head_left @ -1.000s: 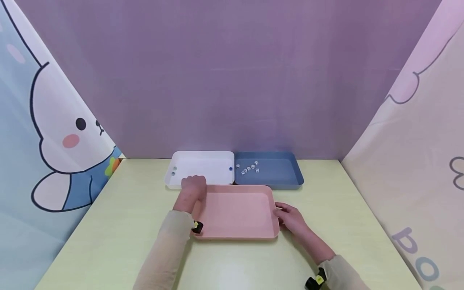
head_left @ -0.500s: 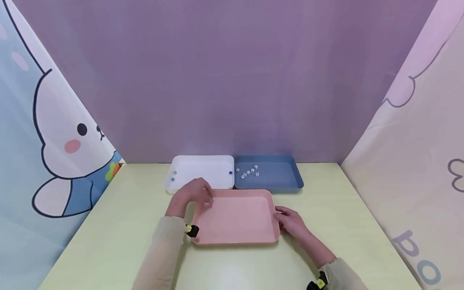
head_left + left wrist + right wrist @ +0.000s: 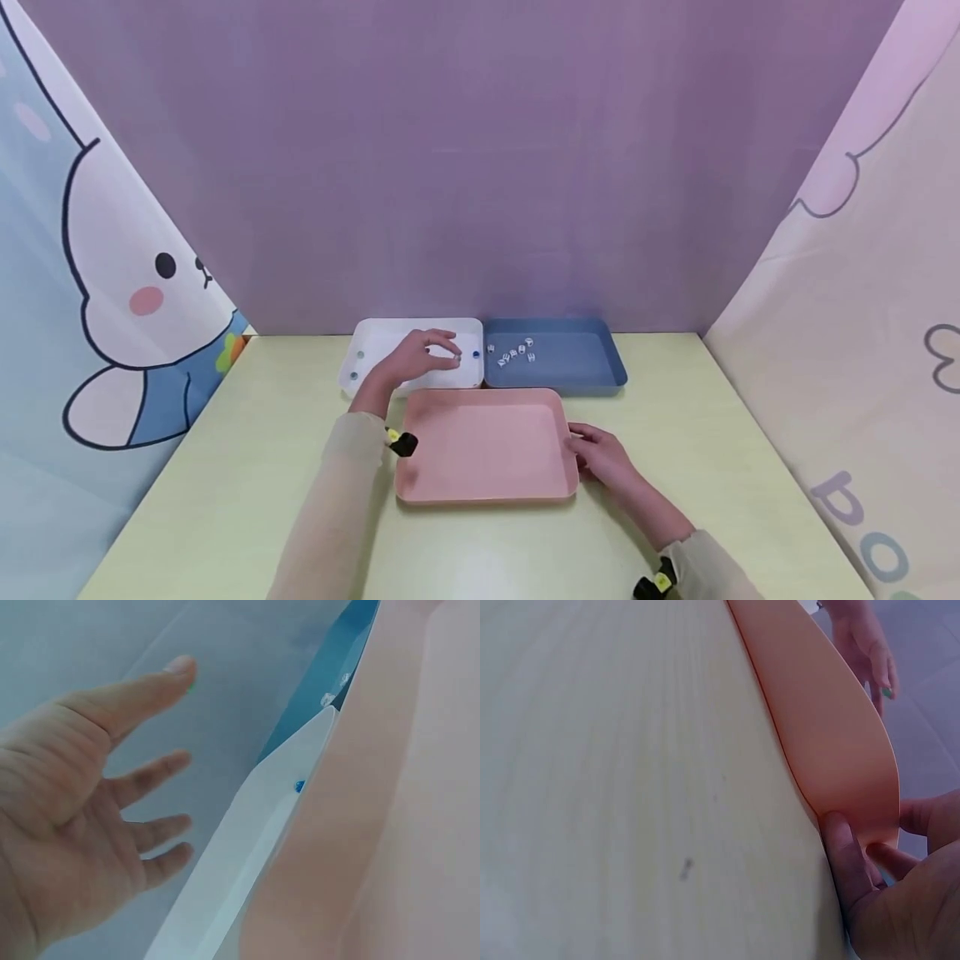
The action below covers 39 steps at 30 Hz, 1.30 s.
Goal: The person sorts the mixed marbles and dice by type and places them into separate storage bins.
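Over the white tray (image 3: 420,333), my left hand (image 3: 414,357) pinches a small green bead (image 3: 192,688) between thumb and forefinger, with the other fingers spread. In the right wrist view the bead (image 3: 887,693) shows as a green spot at the fingertips. My right hand (image 3: 602,454) holds the right side of the pink tray (image 3: 487,446), its thumb low on the outer wall and its fingers at the rim. A blue bead (image 3: 476,355) lies at the right end of the white tray, and two pale greenish beads (image 3: 354,376) lie at its left.
A blue tray (image 3: 577,354) touches the white one on the right and holds several small white marked cubes (image 3: 513,353). The pink tray stands in front of both on a pale wooden table (image 3: 225,467). A purple cloth (image 3: 480,167) rises behind the trays.
My left hand has moved from the pink tray's back left corner up and right over the white tray, its pinching fingers now in sight. My right hand has stayed at the pink tray.
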Each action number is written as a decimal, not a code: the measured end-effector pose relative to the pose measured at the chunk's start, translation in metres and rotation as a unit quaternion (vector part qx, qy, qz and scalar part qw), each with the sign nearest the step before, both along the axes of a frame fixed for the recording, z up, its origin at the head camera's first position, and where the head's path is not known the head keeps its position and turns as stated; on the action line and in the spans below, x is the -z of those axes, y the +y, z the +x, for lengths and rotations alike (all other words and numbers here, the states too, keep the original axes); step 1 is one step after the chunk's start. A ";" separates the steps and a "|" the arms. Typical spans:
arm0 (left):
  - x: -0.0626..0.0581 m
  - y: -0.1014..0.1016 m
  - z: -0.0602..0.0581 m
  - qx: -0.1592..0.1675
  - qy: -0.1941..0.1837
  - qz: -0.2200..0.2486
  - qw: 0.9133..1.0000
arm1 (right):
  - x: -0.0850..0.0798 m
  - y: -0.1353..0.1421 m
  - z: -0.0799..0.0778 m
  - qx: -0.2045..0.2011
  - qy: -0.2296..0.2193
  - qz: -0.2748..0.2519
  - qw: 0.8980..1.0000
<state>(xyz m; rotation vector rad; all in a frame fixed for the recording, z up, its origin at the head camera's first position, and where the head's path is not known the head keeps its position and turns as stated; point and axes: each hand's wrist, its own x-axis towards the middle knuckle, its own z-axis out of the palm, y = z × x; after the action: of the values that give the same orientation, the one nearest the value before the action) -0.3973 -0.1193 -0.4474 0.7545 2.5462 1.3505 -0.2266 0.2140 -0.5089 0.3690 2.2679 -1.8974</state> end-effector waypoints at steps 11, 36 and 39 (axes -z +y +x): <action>0.020 0.017 -0.027 -0.047 -0.017 0.083 0.995 | 0.000 -0.002 0.004 0.000 -0.003 -0.010 1.000; 0.047 0.036 -0.049 -0.132 -0.101 0.110 0.980 | 0.003 0.002 0.002 -0.005 0.006 -0.019 1.000; 0.047 0.036 -0.050 -0.121 -0.096 0.106 0.982 | 0.004 0.002 0.001 -0.002 0.006 -0.020 1.000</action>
<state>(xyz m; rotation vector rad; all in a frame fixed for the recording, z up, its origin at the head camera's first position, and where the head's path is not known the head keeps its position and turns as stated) -0.4468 -0.0832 -0.4945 0.3300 2.4278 1.7001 -0.2253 0.2161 -0.5128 0.3483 2.2319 -1.9454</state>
